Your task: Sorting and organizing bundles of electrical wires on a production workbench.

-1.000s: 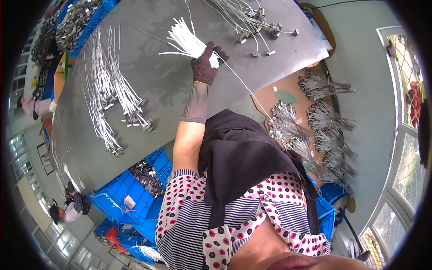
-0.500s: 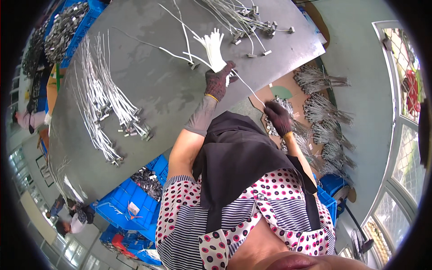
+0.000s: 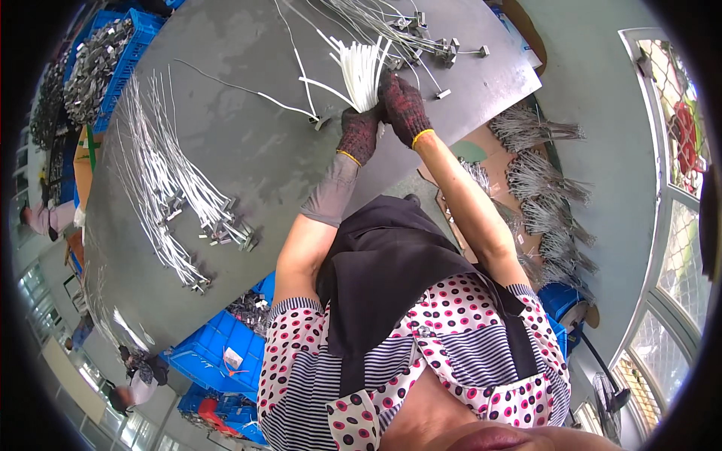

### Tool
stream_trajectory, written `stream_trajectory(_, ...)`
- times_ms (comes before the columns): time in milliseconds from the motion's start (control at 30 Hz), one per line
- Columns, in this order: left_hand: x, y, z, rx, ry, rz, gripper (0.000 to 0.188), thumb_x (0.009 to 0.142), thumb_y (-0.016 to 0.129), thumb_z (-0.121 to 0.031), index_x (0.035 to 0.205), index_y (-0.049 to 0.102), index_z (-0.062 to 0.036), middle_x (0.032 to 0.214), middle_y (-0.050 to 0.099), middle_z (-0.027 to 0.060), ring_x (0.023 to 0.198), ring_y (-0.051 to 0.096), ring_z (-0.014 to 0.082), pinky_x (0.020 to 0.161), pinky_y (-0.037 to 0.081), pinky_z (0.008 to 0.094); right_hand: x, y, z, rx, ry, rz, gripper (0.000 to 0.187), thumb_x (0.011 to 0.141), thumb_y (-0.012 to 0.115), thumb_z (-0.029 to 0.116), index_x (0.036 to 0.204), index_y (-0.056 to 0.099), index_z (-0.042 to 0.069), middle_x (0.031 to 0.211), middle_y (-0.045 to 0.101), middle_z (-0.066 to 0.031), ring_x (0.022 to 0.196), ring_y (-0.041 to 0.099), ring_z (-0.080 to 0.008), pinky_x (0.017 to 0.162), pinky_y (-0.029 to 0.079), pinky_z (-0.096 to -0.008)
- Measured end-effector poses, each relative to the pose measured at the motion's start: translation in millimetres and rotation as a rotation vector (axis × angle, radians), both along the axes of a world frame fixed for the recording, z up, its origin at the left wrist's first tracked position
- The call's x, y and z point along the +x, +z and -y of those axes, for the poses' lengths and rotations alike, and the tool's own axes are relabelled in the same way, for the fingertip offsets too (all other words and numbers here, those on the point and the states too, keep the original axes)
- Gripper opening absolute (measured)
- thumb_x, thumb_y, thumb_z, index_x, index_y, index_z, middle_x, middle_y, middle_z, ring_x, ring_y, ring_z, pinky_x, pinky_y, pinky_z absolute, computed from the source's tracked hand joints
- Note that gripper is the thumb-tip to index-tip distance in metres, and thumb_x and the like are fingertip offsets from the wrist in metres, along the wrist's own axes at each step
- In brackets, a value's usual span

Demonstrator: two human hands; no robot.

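Gloved in dark knit, my left hand [image 3: 359, 137] is closed round the lower end of a bundle of thin white tubes [image 3: 358, 74], which fan out upward above the table. My right hand [image 3: 405, 107], in a matching glove, presses against the bundle's right side, its fingers closed at the tubes beside my left hand. One tube leans out above the right fingertips. The gloves hide the tubes' lower ends. Just left of the bundle, a wire with a white sleeve and a small metal connector [image 3: 319, 122] lies on the grey table [image 3: 263, 173].
Sleeved wires with metal connectors [image 3: 180, 180] lie on the table's left. More connector wires [image 3: 421, 37] lie at the far edge. Wire bundles [image 3: 545, 180] rest on cardboard at right. A blue crate [image 3: 124, 71] of metal parts stands far left; blue crates [image 3: 214, 349] sit below the table edge.
My right hand has come up from the lower right, where it held the end of a thin wire, to the tube bundle. That wire no longer shows. My left hand keeps its hold.
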State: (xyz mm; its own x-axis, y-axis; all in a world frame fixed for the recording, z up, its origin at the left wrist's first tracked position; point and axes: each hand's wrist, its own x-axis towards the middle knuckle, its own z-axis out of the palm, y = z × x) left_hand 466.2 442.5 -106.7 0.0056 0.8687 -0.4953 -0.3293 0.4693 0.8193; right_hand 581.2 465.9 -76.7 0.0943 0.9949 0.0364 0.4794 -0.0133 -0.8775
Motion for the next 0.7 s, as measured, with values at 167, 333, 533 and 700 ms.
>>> stream_trajectory(167, -21, 33, -20, 0.059, -0.204, -0.523, 0.036, 0.083, 0.074, -0.035, 0.088, 0.072, 0.0003, 0.076, 0.069, 0.0061, 0.067, 0.064, 0.0125, 0.062, 0.049, 0.0308, 25, -1, -5, -0.182, -0.136, 0.271, 0.042, 0.086, 0.066, 0.04, 0.114, 0.067, 0.009, 0.107, 0.07, -0.0161, 0.096, 0.066, -0.0351, 0.086, 0.052, -0.0434)
stream_trajectory(333, -61, 8, -20, 0.125, -0.116, -1.137, 0.035, 0.081, 0.073, -0.036, 0.086, 0.073, -0.0021, 0.071, 0.069, 0.0104, 0.052, 0.062, 0.0168, 0.055, 0.052, 0.0341, 68, -15, -26, -0.194, -0.227, 0.684, 0.031, 0.085, 0.066, 0.035, 0.108, 0.067, 0.015, 0.118, 0.063, -0.0136, 0.11, 0.059, -0.0352, 0.091, 0.049, -0.0464)
stream_trajectory(533, -45, 38, 4, -0.057, 0.18, -0.292, 0.031, 0.076, 0.076, -0.011, 0.102, 0.067, 0.0015, 0.073, 0.067, 0.0071, 0.05, 0.059, 0.0131, 0.042, 0.049, 0.0276, 109, -36, -2, -0.179, -0.132, 0.526, 0.028, 0.086, 0.061, 0.031, 0.103, 0.071, 0.012, 0.102, 0.07, -0.0159, 0.098, 0.067, -0.0373, 0.086, 0.052, -0.0461)
stream_trajectory(700, 1, 16, 23, -0.096, 0.015, 0.092, 0.044, 0.078, 0.074, -0.002, 0.118, 0.055, 0.002, 0.086, 0.067, 0.0147, 0.062, 0.064, 0.0202, 0.053, 0.057, 0.0353, 122, -3, 84, -0.238, -0.156, -0.169, 0.028, 0.09, 0.061, 0.022, 0.108, 0.07, 0.001, 0.09, 0.072, -0.0126, 0.077, 0.068, -0.0199, 0.07, 0.053, -0.0303)
